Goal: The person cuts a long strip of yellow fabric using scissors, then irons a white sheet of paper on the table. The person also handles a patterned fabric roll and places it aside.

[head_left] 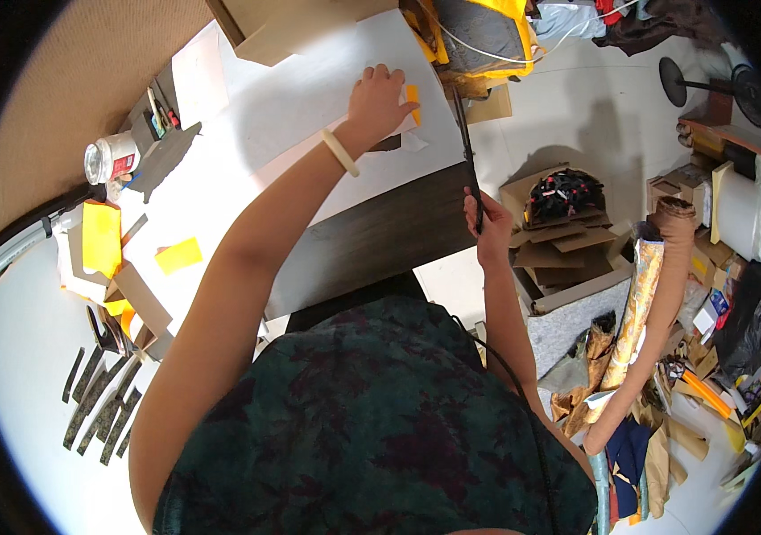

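My left hand (383,102) rests on the white sheet (291,107) covering the table, its fingers apart and the thumb stretched to the right. A small orange-yellow piece (413,105) lies beside it, touching or just under the thumb. Close below that hand are a dark flat piece (387,144) and a scrap of white paper (413,143). Off the table's right edge, my right hand (489,223) is closed around the lower end of a long narrow black strip (465,134). The strip runs up along the table edge; its exact kind is unclear.
An open cardboard box (256,27) stands at the far side of the table. To the left are a clear jar (113,158) and yellow pieces (179,256). On the floor at right sit a carton of cardboard pieces (568,259) and a tall brown roll (657,321).
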Motion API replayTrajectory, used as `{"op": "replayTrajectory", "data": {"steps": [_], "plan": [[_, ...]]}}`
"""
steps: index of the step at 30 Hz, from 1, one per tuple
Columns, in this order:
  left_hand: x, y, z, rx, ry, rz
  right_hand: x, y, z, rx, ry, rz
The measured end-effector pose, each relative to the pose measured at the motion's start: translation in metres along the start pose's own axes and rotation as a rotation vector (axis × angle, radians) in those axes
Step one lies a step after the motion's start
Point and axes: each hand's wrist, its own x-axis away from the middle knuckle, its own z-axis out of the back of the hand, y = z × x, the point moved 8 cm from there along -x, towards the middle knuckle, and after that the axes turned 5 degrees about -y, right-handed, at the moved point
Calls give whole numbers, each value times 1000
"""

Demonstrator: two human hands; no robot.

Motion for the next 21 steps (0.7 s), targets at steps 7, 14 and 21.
{"op": "replayTrajectory", "data": {"steps": [7,14,21], "plan": [[-22,67,-25,-32,-1,96,31,-4,31,-21,170,294],[100,164,-61,460,53,-308,28,-85,-6,798,174,791],[257,11,-11,432,44,-21,-79,-94,-181,1299,-348,954]]}}
